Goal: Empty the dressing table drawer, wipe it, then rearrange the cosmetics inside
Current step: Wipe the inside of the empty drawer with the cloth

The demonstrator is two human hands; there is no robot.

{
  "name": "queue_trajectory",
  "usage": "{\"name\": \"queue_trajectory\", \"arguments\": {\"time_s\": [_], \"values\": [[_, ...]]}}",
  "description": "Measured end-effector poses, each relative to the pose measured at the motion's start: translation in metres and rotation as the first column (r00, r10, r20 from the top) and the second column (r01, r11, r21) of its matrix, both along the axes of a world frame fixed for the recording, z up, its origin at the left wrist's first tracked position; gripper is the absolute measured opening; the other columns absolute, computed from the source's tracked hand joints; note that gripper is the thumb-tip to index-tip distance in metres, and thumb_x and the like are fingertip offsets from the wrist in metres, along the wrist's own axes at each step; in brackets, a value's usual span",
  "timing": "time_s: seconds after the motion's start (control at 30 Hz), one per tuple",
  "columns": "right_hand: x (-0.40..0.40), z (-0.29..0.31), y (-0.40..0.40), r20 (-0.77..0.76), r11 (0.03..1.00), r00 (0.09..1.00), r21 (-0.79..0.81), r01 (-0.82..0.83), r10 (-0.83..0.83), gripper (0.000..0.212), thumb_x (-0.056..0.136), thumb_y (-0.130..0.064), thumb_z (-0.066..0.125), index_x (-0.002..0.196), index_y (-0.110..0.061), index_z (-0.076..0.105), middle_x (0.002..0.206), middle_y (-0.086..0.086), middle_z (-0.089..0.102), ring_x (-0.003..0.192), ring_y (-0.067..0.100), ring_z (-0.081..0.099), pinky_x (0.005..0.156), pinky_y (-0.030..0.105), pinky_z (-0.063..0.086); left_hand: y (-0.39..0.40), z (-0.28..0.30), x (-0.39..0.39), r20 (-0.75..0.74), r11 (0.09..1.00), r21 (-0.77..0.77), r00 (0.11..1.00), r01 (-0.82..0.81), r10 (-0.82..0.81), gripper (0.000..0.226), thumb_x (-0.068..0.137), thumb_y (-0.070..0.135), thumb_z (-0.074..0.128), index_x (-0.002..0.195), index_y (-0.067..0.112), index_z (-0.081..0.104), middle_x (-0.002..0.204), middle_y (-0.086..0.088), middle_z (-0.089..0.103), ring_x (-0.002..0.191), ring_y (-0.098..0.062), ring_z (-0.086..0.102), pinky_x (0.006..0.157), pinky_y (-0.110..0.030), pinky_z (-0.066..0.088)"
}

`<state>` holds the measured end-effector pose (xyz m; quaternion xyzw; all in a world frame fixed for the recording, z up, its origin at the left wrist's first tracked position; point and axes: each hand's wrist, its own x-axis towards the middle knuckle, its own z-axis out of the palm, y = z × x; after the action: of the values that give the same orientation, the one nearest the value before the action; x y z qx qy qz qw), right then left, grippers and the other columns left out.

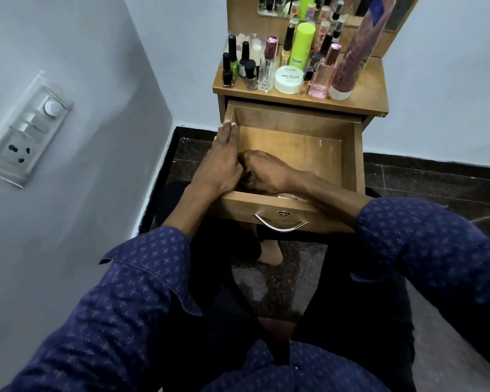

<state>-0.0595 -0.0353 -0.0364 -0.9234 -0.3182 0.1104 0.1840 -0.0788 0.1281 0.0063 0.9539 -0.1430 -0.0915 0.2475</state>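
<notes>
The wooden drawer of the dressing table is pulled out, and most of its bare floor shows. My left hand lies along the drawer's left wall with straight fingers, fingertips on the rim. My right hand reaches into the front left corner with fingers curled downward over something dark; what it is stays hidden. A small pale item peeks out behind the drawer's front panel. Cosmetics stand on the table top: nail polish bottles, a white nail polish remover jar, a lime green bottle and a pink perfume bottle.
A tall clear tube with purple contents stands at the table's right. A mirror rises behind the cosmetics. A switch and socket plate is on the left wall. My legs and a bare foot are under the drawer, whose metal handle faces me.
</notes>
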Motion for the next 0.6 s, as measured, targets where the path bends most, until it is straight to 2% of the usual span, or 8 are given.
{"name": "queue_trajectory", "arguments": {"time_s": [0.1, 0.2, 0.27, 0.33, 0.4, 0.47, 0.53, 0.6], "values": [[0.016, 0.0, -0.013, 0.119, 0.995, 0.993, -0.097, 0.025, -0.014, 0.017, 0.082, -0.017, 0.071, 0.097, -0.021, 0.063, 0.113, 0.006, 0.063, 0.097, 0.022, 0.06, 0.07, 0.028, 0.039, 0.0, 0.0, 0.0, -0.005, 1.0, 0.006, 1.0, 0.022, -0.022, 0.084, 0.093, -0.005, 0.043, 0.167, 0.002, 0.003, 0.175, -0.019, -0.005, 0.163, -0.032, -0.004, 0.133, -0.045, 0.01], [0.05, -0.001, -0.024, 0.265, 0.98, 0.952, -0.082, 0.18, -0.153, 0.038, 0.083, -0.02, 0.069, 0.121, -0.026, 0.067, 0.129, 0.002, 0.069, 0.11, 0.026, 0.068, 0.08, 0.033, 0.056, 0.001, 0.001, 0.001, -0.013, 1.0, 0.0, 1.0, 0.025, -0.025, 0.084, 0.093, -0.005, 0.042, 0.166, 0.001, 0.001, 0.174, -0.021, -0.006, 0.163, -0.032, -0.005, 0.133, -0.044, 0.008], [0.062, -0.002, -0.03, 0.304, 0.955, 0.918, -0.071, 0.287, -0.253, 0.048, 0.087, -0.019, 0.069, 0.134, -0.028, 0.066, 0.139, 0.0, 0.066, 0.117, 0.028, 0.068, 0.092, 0.039, 0.059, 0.001, 0.002, 0.002, -0.013, 1.0, 0.012, 1.0, 0.027, -0.027, 0.084, 0.093, -0.005, 0.043, 0.166, 0.0, 0.0, 0.174, -0.021, -0.006, 0.163, -0.033, -0.005, 0.133, -0.043, 0.007], [0.059, -0.003, -0.028, 0.275, 0.949, 0.918, -0.052, 0.31, -0.284, 0.053, 0.087, -0.019, 0.073, 0.137, -0.032, 0.063, 0.135, 0.004, 0.069, 0.114, 0.029, 0.069, 0.092, 0.042, 0.06, 0.001, 0.003, 0.003, -0.002, 1.0, 0.015, 1.0, 0.024, -0.024, 0.084, 0.094, -0.004, 0.045, 0.166, 0.0, 0.001, 0.175, -0.02, -0.005, 0.163, -0.032, -0.003, 0.132, -0.042, 0.008], [0.042, -0.001, -0.029, 0.203, 0.968, 0.956, -0.088, 0.235, -0.213, 0.05, 0.085, -0.025, 0.076, 0.132, -0.035, 0.065, 0.129, 0.002, 0.069, 0.108, 0.025, 0.068, 0.087, 0.038, 0.059, 0.001, 0.003, 0.003, -0.002, 1.0, 0.011, 1.0, 0.016, -0.016, 0.084, 0.094, -0.003, 0.045, 0.167, 0.001, 0.003, 0.175, -0.019, -0.004, 0.163, -0.031, -0.002, 0.131, -0.041, 0.009], [0.018, -0.001, -0.037, 0.12, 0.986, 0.992, -0.152, 0.065, -0.047, 0.042, 0.084, -0.026, 0.077, 0.124, -0.036, 0.07, 0.123, -0.004, 0.068, 0.105, 0.017, 0.062, 0.082, 0.029, 0.052, 0.0, 0.003, 0.003, -0.008, 1.0, 0.021, 1.0, 0.008, -0.008, 0.085, 0.094, -0.004, 0.047, 0.167, 0.003, 0.003, 0.175, -0.016, -0.006, 0.163, -0.029, -0.004, 0.13, -0.04, 0.007], [-0.005, 0.004, -0.045, 0.066, 0.985, 0.995, -0.162, -0.061, 0.072, 0.04, 0.086, -0.026, 0.076, 0.124, -0.04, 0.07, 0.12, -0.009, 0.068, 0.101, 0.012, 0.058, 0.075, 0.029, 0.05, -0.001, 0.002, 0.001, -0.005, 0.999, 0.034, 1.0, 0.016, -0.015, 0.086, 0.096, -0.002, 0.049, 0.167, 0.003, 0.0, 0.175, -0.016, -0.008, 0.163, -0.029, -0.007, 0.129, -0.038, 0.004], [-0.01, 0.011, -0.053, 0.069, 0.988, 0.997, -0.15, -0.031, 0.042, 0.043, 0.088, -0.025, 0.076, 0.128, -0.039, 0.069, 0.115, -0.008, 0.069, 0.098, 0.012, 0.058, 0.073, 0.033, 0.05, -0.002, 0.002, 0.0, -0.004, 0.998, 0.046, 0.999, 0.039, -0.039, 0.085, 0.097, 0.001, 0.047, 0.165, -0.001, -0.002, 0.174, -0.02, -0.01, 0.162, -0.032, -0.009, 0.129, -0.038, -0.001]]}}
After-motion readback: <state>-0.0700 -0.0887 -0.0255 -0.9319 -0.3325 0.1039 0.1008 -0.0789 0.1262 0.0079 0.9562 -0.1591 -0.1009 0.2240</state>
